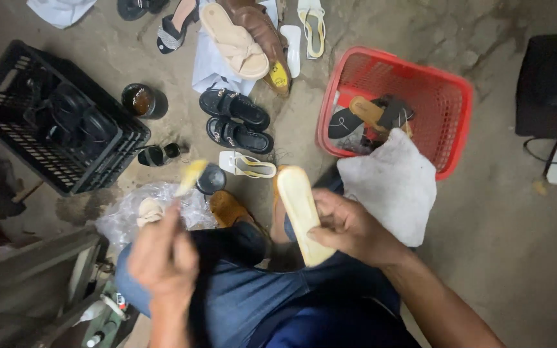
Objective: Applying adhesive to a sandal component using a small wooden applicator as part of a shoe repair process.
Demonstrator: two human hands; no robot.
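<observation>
Right hand (349, 229) fingers pinching cream sole (301, 212), left hand (162, 254) blurred, fingers closed on smeared yellowish brush (190, 177), bristles unclear

Dim, flat overhead light w/ soft shadows; left hand (162, 258) motion-blurred, edges slightly warped, corners darker.

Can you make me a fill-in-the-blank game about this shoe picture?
1. The right hand holds a pale shoe sole with its bottom facing ____.
2. The red basket sits on the floor with a ____ cloth draped over its near edge.
3. The two black sandals lie between the red basket and the ____ crate.
4. The left hand holds a small tool with a ____ tip.

Missing words: up, white, black, yellow
</observation>
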